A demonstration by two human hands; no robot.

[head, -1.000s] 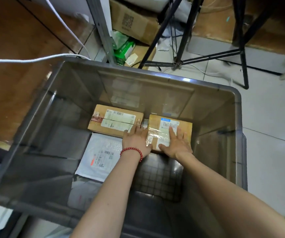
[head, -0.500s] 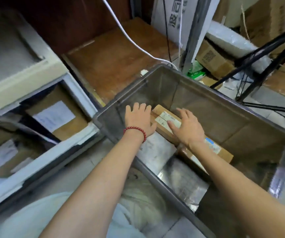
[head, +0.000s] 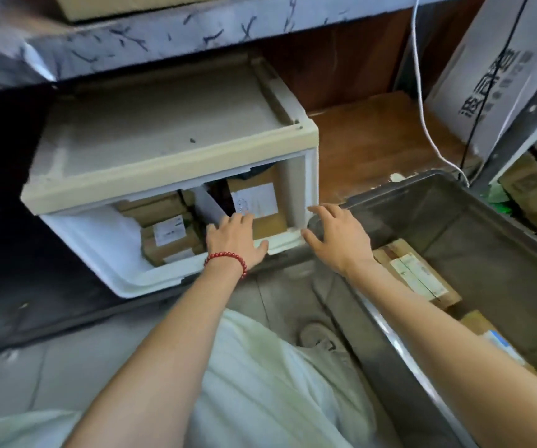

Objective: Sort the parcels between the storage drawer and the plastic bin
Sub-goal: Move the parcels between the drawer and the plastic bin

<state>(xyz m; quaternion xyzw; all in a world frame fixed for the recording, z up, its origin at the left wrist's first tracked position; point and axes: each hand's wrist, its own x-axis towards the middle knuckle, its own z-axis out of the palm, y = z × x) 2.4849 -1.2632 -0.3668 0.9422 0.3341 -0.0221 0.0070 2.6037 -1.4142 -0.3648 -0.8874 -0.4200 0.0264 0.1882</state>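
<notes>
Cable (head: 422, 101) hangs behind bin (head: 399, 185), cardboard box (head: 493, 76) leaning beside it.

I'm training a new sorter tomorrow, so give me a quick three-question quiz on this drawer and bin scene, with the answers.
1. True or false: the plastic bin is empty.
2. Which wrist wears the red bead bracelet? A. left B. right C. both
3. Fill in: the right hand has its fingers spread and holds ___.
Key: 1 false, cardboard parcels lie in it; 2 A; 3 nothing.
</notes>
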